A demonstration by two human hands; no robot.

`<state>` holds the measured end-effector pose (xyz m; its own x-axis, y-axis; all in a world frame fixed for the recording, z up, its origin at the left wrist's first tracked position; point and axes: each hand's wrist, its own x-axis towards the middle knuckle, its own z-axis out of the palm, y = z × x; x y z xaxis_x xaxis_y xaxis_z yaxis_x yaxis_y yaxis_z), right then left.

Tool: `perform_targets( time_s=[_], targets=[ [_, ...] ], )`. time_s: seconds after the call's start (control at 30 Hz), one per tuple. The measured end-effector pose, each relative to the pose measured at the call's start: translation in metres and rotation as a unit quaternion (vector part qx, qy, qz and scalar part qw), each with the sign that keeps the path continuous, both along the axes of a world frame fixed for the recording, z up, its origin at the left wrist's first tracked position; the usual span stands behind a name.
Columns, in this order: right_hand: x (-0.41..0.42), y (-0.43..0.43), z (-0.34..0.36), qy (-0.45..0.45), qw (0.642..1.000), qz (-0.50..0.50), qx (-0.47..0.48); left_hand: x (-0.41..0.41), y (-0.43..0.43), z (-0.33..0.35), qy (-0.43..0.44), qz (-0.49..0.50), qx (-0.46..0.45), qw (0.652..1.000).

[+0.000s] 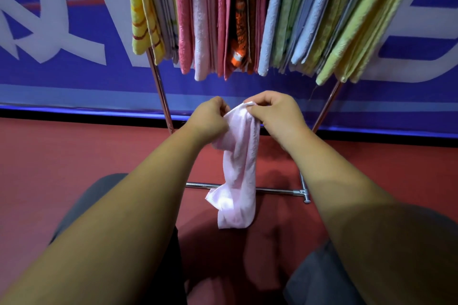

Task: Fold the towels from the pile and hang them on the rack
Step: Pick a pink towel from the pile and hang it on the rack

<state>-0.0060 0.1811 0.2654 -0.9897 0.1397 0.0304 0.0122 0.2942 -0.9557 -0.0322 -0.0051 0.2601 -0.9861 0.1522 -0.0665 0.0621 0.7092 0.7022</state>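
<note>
Fingers curled, left hand and right hand pinching pink towel top

1 head-worn camera looks forward and down, close before the towel rack. Its hanging towels fill the top; its base bar crosses below centre.

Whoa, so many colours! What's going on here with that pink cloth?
A person is sorting towels. Their left hand and right hand both pinch the top edge of a light pink towel, which dangles down in a loose, crumpled strip, not folded yet. Just behind it stands a metal rack, full of folded towels in yellow, pink, orange, blue and green. This pink one looks like the next to be folded and hung.
</note>
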Motion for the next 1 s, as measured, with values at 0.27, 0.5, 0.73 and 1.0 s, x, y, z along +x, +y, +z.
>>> perform_targets(
  time_s=[0.27, 0.5, 0.73, 1.0],
  targets=[
    [-0.007, 0.019, 0.001, 0.039, 0.996, -0.081, -0.014, -0.006, -0.019, 0.002, -0.053, 0.099, 0.07, 0.991],
    [-0.006, 0.029, 0.003, 0.044, 0.992, -0.121, -0.016, 0.006, -0.035, 0.021, -0.032, -0.07, 0.181, 0.98],
    [-0.001, 0.028, 0.003, 0.045, 0.992, -0.12, 0.003, 0.021, -0.038, 0.029, -0.022, -0.101, 0.099, 0.99],
    [0.009, 0.03, 0.007, 0.056, 0.991, -0.125, 0.003, 0.033, -0.035, 0.029, 0.107, -0.091, -0.128, 0.982]
  ],
)
